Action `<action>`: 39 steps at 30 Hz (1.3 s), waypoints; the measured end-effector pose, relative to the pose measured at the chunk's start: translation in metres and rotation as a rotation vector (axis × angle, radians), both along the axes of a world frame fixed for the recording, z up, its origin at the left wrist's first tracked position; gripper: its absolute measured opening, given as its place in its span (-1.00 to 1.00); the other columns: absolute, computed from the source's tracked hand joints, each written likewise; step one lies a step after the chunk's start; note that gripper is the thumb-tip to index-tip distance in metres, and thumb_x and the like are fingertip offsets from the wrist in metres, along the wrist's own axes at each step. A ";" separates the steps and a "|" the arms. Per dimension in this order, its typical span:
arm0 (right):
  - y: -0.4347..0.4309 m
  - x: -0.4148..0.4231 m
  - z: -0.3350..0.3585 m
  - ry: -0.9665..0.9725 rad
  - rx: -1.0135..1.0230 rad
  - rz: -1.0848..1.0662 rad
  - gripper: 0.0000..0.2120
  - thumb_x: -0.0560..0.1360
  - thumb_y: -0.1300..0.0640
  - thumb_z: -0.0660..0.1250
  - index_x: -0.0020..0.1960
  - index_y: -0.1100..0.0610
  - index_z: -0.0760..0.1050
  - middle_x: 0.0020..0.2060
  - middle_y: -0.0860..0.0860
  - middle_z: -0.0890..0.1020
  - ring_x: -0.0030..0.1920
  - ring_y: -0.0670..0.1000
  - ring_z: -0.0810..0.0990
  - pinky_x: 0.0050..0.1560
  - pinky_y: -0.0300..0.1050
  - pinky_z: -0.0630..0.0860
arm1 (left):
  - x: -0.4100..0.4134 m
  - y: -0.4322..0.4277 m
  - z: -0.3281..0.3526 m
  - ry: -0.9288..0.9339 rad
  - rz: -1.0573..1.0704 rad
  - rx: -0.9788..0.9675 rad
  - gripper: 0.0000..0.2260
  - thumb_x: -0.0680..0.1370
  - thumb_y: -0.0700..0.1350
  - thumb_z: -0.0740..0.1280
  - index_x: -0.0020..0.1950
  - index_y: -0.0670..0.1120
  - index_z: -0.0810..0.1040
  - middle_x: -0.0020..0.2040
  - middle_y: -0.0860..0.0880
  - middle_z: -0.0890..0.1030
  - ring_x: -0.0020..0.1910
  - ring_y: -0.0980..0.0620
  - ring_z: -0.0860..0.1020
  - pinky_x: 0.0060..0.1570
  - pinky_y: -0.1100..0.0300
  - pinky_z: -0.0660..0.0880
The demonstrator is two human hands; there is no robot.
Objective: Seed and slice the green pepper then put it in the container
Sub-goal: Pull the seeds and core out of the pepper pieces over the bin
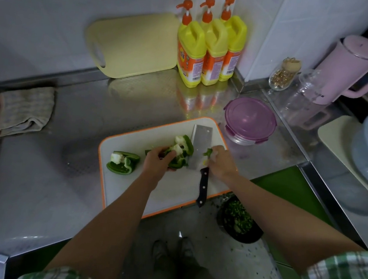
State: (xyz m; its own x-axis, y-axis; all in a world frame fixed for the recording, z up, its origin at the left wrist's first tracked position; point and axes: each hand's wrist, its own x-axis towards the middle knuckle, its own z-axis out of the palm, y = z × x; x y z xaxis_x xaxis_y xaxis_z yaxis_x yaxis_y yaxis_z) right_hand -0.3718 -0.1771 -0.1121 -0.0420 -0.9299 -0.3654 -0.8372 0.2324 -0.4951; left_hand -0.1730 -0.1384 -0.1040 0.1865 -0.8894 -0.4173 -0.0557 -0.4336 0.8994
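Both hands are working over a white cutting board (pixel 133 139) with an orange rim, which lies on the steel counter (pixel 61 190). The left hand (pixel 157 161) has its grip clamped on a large green pepper section (pixel 180 152), thumb across the pale inner core and fingers curled beneath, holding it over the middle of the board. The right hand (pixel 221 163) has its grip pinched together on a small green scrap (pixel 208 151), just right of that section. A second pepper section (pixel 123 162) rests cut side up on the left part of the board, apart from both hands, with its white pith exposed. A cleaver (pixel 200 145) lies flat on the board between the hands, blade pointing away from the person and its black handle overhanging the near edge; whether the right hand touches the blade cannot be told. The container (pixel 249 121), clear with a purple clip lid in place, stands on the counter just beside the board's far right corner. No pepper can be made out inside it. Three yellow pump bottles (pixel 212 49) stand in the corner against the wall, with a pale yellow board (pixel 131 44) leaning to their left. A folded cloth (pixel 24 110) lies at the far left of the counter. A pink kettle (pixel 351 70) stands to the right. On the floor below the right forearm is a dark bin (pixel 238 218) holding green trimmings.
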 end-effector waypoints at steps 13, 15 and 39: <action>-0.013 0.017 -0.011 0.189 -0.121 0.133 -0.84 0.51 0.28 0.27 0.07 0.28 0.52 0.10 0.19 0.45 0.00 0.19 0.53 -0.02 -0.02 0.49 | 0.007 -0.014 -0.006 0.022 0.035 0.007 -0.69 0.56 -0.19 0.37 0.26 -0.28 0.51 0.04 -0.21 0.60 -0.09 -0.08 0.61 -0.34 0.26 0.60; -0.016 0.018 -0.010 0.177 -0.116 0.121 -0.82 0.49 0.26 0.30 0.08 0.27 0.50 0.08 0.20 0.47 0.02 0.20 0.52 -0.04 -0.04 0.45 | 0.009 -0.017 -0.005 0.013 0.030 0.008 -0.71 0.56 -0.18 0.38 0.25 -0.26 0.53 0.00 -0.18 0.61 -0.15 -0.04 0.61 -0.34 0.26 0.60; -0.032 0.033 -0.014 -0.038 -0.104 -0.092 -0.96 0.46 0.23 0.34 -0.16 0.17 0.55 -0.21 0.11 0.65 -0.21 0.13 0.64 -0.16 0.03 0.60 | 0.019 -0.019 -0.001 -0.111 0.091 -0.013 -0.69 0.51 -0.09 0.44 0.21 -0.15 0.59 0.01 -0.13 0.65 -0.04 -0.05 0.64 -0.10 0.00 0.65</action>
State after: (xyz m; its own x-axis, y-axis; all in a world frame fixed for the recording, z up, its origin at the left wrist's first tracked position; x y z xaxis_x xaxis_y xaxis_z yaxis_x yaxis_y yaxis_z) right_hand -0.3392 -0.2089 -0.1260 -0.1173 -0.9558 -0.2697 -0.7947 0.2532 -0.5516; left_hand -0.1537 -0.1574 -0.1053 0.3111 -0.8720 -0.3779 -0.1159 -0.4295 0.8956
